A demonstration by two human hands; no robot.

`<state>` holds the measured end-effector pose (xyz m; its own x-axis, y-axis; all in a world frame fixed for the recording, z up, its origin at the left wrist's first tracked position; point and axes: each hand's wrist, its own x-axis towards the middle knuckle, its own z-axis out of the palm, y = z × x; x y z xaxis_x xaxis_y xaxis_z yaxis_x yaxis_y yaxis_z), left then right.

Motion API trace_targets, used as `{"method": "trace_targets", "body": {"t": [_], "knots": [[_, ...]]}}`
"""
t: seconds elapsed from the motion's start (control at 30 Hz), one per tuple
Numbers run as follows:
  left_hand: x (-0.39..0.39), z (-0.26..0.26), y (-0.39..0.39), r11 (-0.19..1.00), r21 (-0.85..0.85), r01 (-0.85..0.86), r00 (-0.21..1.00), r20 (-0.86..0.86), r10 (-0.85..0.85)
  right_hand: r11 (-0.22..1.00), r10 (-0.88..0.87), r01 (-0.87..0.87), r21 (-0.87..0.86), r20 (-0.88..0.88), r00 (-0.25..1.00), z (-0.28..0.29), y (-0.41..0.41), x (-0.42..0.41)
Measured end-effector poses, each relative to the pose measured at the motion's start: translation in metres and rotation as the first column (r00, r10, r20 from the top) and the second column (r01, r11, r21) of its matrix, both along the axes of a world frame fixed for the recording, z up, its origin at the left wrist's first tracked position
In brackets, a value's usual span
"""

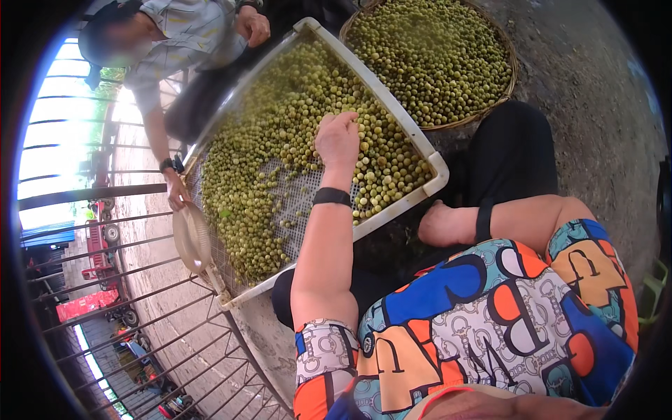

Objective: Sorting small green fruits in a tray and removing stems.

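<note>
My left hand (338,137), with a black band on its wrist, reaches over small round green fruits (315,113) spread in a shallow mesh-bottomed tray (391,223) with a pale frame. Its fingers are bent down at the fruits, and whether they grip one is hidden. Larger fruits lie to the right of this hand. Smaller ones gather on the left, with bare mesh (299,191) showing between. My right hand (441,223), also banded at the wrist, is beside my bent knee, off the tray's near right edge. Its fingers are in shadow.
A round woven basket (512,86) heaped with the same fruits stands beyond the tray. Across from me, another person's hand (177,195) holds a pale plastic basket (190,239) at the tray's left rim. Metal railing bars (157,291) run along the left.
</note>
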<state>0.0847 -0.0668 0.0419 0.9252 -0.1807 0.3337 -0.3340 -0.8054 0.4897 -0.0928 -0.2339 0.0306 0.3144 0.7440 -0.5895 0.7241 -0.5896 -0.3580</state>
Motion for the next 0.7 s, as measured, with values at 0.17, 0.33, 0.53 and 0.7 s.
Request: {"method": "trace_targets", "body": {"t": [0.17,0.33,0.53,0.7], "knots": [[0.013,-0.007,-0.015,0.979,0.2,0.028,0.995,-0.104,-0.007,0.999,-0.029,0.029,0.016,0.012,0.999,0.004,-0.007,0.002],[0.012,-0.01,-0.018,0.979,0.205,0.016,0.99,-0.142,0.014,1.0,0.031,-0.031,0.003,-0.031,0.999,0.007,-0.014,0.006],[0.011,-0.018,-0.016,0.981,0.192,-0.002,0.999,-0.049,0.012,0.997,0.071,-0.071,-0.004,-0.06,0.996,0.007,-0.012,0.009],[0.005,-0.024,-0.016,0.989,0.137,-0.054,0.999,0.003,0.054,0.999,0.033,-0.036,-0.035,-0.076,0.997,0.012,-0.01,0.01]]}}
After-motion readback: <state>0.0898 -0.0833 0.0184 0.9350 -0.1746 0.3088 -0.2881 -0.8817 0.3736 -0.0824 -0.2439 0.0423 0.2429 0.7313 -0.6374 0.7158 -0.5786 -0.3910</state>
